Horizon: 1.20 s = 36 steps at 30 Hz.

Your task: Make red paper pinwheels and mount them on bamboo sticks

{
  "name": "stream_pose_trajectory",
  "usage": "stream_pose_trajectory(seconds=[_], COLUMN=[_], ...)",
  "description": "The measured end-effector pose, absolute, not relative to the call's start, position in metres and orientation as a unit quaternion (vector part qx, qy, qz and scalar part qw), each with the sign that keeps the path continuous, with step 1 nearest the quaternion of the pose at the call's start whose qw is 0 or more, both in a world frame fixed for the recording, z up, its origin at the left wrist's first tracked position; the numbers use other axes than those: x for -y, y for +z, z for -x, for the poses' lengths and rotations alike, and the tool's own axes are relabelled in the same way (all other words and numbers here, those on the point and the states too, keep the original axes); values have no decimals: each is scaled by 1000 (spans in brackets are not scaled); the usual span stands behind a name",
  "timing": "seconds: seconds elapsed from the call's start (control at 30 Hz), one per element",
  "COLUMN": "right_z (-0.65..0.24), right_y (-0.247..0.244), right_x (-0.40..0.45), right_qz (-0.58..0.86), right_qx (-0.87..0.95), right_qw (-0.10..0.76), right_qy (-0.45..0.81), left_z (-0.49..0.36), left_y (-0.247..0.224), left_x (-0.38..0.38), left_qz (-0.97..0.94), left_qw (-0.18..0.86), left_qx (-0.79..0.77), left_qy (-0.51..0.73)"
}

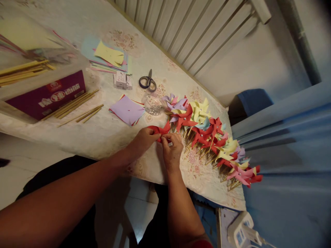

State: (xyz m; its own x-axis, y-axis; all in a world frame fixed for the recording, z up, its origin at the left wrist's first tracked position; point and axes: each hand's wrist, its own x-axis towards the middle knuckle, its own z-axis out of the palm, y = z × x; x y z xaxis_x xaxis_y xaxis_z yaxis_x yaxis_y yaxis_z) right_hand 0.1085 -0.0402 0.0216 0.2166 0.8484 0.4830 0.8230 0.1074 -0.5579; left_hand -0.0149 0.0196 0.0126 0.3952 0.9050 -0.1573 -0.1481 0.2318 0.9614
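Note:
Both hands meet over the near side of the table, working on a red paper pinwheel. My left hand is closed, pinching the pinwheel from the left. From the right, my right hand pinches it near its centre; whatever small part lies between those fingertips is hidden. Just beyond the hands sits a clear dish of shiny pins. A stack of cut paper squares, purple on top, lies to the left of it. Many finished pinwheels in red, yellow, pink and purple lie in a row at the right, sticks toward me.
Black scissors lie beyond the dish. Small white boxes and coloured paper sheets are further left. Loose wooden sticks rest beside a plastic bin with a purple label. A blue curtain hangs at right, above a power strip.

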Motion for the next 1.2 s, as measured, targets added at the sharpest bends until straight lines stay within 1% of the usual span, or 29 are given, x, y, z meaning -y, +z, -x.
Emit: stream_pose_trajectory(seconds=[0.27, 0.37, 0.43, 0.5, 0.57, 0.73, 0.8, 1.0, 1.2], right_z=[-112, -111, -110, -108, -107, -104, -103, -100, -100], right_y=[25, 25, 23, 22, 22, 27, 26, 20, 21], right_x=[42, 42, 42, 42, 42, 44, 44, 43, 43], right_qz=[657, 660, 680, 705, 715, 679, 678, 702, 710], right_qx=[656, 639, 601, 558, 541, 605, 603, 500, 489], right_qw=[372, 396, 416, 424, 425, 415, 417, 478, 482], right_qy=[-4, 17, 59, 108, 123, 46, 44, 167, 156], left_z=[14, 13, 12, 12, 12, 13, 13, 14, 16], left_y=[11, 10, 9, 8, 7, 5, 5, 5, 9], left_x=[-20, -19, -19, -18, -18, -18, -18, -18, -19], left_qz=[-537, -573, -589, -593, -592, -590, -590, -625, -632], left_qw=[609, 579, 566, 562, 562, 564, 563, 535, 534], left_qx=[-434, -425, -414, -412, -415, -418, -415, -414, -426], left_qy=[390, 396, 401, 405, 402, 399, 405, 389, 365])
